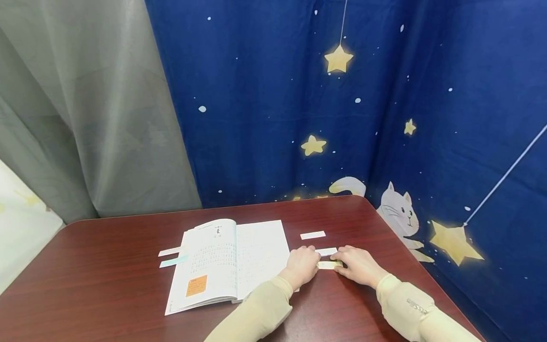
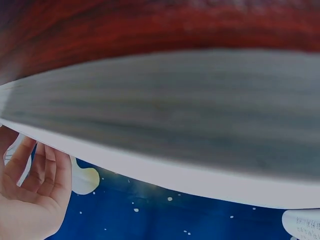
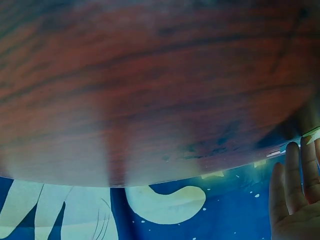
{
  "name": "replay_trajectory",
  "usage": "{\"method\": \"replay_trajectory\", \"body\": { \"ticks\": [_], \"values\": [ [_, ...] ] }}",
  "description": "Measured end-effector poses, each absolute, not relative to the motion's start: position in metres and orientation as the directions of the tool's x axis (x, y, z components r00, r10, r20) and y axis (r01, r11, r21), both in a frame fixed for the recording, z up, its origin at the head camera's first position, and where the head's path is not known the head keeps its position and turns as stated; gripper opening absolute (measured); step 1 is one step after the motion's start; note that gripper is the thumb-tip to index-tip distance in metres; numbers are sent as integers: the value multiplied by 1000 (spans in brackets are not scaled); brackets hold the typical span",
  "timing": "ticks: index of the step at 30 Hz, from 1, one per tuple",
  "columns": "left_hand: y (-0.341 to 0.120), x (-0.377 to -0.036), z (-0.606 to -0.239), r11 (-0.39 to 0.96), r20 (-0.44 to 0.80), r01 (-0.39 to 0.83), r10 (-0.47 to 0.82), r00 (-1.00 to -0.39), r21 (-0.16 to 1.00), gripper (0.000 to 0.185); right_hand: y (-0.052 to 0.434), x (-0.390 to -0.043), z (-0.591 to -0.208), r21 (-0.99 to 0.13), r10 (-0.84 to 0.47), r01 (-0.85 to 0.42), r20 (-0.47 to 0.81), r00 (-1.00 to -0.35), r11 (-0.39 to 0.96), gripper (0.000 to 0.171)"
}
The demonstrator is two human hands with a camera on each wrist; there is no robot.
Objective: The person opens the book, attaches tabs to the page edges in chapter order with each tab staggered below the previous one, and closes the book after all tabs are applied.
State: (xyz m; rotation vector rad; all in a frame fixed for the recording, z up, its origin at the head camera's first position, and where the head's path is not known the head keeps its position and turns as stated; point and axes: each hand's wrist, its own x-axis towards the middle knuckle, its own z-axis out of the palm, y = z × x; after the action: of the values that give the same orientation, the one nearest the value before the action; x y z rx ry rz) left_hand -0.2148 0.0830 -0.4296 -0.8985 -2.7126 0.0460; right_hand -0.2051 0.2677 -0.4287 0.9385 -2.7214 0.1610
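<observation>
We are counting five paper strips on the worktop (image 1: 107, 266): two left of the open book (image 1: 226, 263), three to its right. Both grips, left hand (image 1: 302, 265) and right hand (image 1: 358, 264), are pinching the nearest yellowish strip (image 1: 329, 265). The wrist views are showing only blurred fingers (image 3: 294, 175), hiding the strip.

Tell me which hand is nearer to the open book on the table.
Left. The left hand lies right at the open book, against its right page edge. The right hand sits farther right, beyond the pale yellow paper strip that both hands touch.
</observation>
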Motion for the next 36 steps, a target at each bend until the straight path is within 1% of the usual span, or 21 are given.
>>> {"method": "replay_trajectory", "body": {
  "ticks": [3,10,16,23,29,34,36],
  "values": [
    [83,-216,-431,806,260,582,588,-766,-107,11,267,-205,-428,-35,-587,-615,257,-767,788,20],
    [83,-216,-431,805,251,584,590,-768,-104,11,266,-205,-427,-78,-583,-617,251,-773,783,10],
    [82,-216,-430,803,245,587,591,-768,-98,9,266,-206,-428,-87,-583,-620,260,-769,779,11],
    [82,-216,-430,804,235,591,586,-775,-57,15,266,-204,-430,-67,-589,-626,273,-761,777,12],
    [82,-214,-430,802,246,592,590,-769,-74,19,266,-204,-429,-41,-601,-636,285,-746,770,12],
    [81,-215,-430,792,293,608,595,-748,-56,10,265,-205,-428,-16,-611,-647,311,-728,763,10],
    [80,-214,-429,782,330,621,600,-729,-49,13,265,-205,-426,-13,-617,-654,319,-720,756,12]
  ]
}}
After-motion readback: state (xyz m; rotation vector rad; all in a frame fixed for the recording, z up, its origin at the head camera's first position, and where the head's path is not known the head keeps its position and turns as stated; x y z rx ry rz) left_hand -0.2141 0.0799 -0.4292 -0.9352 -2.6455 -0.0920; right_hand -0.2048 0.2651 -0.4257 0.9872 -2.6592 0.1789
